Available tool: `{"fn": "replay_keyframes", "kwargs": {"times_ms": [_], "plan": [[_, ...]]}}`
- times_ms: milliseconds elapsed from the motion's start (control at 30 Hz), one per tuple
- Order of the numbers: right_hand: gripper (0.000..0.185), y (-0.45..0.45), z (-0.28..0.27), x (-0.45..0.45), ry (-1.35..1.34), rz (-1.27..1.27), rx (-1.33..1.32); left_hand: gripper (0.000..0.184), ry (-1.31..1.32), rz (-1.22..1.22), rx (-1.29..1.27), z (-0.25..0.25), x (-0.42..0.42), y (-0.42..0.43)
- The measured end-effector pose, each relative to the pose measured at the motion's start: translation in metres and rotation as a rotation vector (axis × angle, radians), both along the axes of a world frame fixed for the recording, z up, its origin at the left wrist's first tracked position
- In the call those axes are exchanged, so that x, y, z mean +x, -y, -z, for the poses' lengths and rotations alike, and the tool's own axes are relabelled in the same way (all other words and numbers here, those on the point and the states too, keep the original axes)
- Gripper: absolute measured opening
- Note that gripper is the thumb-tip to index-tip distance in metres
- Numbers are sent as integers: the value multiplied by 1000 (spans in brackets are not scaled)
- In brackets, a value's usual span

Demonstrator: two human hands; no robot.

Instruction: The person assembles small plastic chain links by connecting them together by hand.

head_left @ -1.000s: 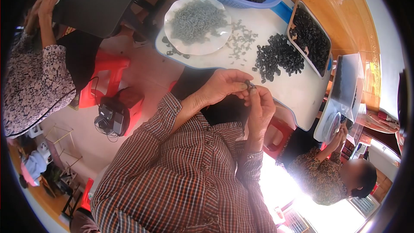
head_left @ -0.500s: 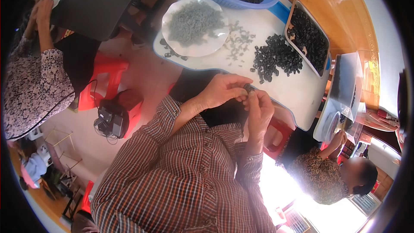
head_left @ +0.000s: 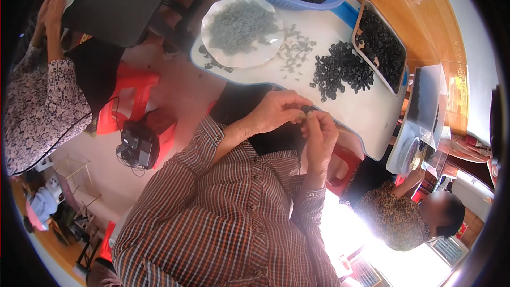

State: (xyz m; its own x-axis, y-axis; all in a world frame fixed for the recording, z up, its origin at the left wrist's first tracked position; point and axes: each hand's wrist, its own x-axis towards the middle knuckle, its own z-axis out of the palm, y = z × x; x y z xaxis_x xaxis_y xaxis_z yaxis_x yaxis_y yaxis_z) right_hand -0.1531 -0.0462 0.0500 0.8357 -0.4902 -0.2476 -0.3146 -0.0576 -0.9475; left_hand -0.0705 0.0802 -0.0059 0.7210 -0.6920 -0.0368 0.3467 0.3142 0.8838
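My left hand (head_left: 277,110) and my right hand (head_left: 320,134) meet just off the near edge of the white table (head_left: 340,110). Both sets of fingertips pinch a small black plastic piece (head_left: 307,109), mostly covered by the fingers. Beyond them a heap of similar black pieces (head_left: 342,70) lies on the tabletop. Left of that heap, small translucent pieces (head_left: 296,48) are scattered beside a white scalloped plate (head_left: 212,56), which is piled with more of the translucent pieces (head_left: 241,24).
A blue basket (head_left: 297,2) of black pieces stands at the back. To its right lies a tray (head_left: 366,64) full of black parts. One person (head_left: 393,212) works at the right, another (head_left: 50,101) at a dark table (head_left: 114,8). A red stool (head_left: 130,93) stands left.
My fingers have shifted slightly around the small black piece, which stays between both hands. The person at the right has lowered their hands a little.
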Motion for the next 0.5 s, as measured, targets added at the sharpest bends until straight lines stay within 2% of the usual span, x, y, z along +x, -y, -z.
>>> {"fn": "replay_keyframes", "kwargs": {"times_ms": [267,400,500], "plan": [[13,2,0,0,3,17,153,26,-2,26,-48,7,-2,3],[12,-1,-2,0,-15,34,164,26,60,47,8,7,-1,-1],[12,0,-5,-1,-42,-1,108,26,-20,60,-25,10,-3,0]]}}
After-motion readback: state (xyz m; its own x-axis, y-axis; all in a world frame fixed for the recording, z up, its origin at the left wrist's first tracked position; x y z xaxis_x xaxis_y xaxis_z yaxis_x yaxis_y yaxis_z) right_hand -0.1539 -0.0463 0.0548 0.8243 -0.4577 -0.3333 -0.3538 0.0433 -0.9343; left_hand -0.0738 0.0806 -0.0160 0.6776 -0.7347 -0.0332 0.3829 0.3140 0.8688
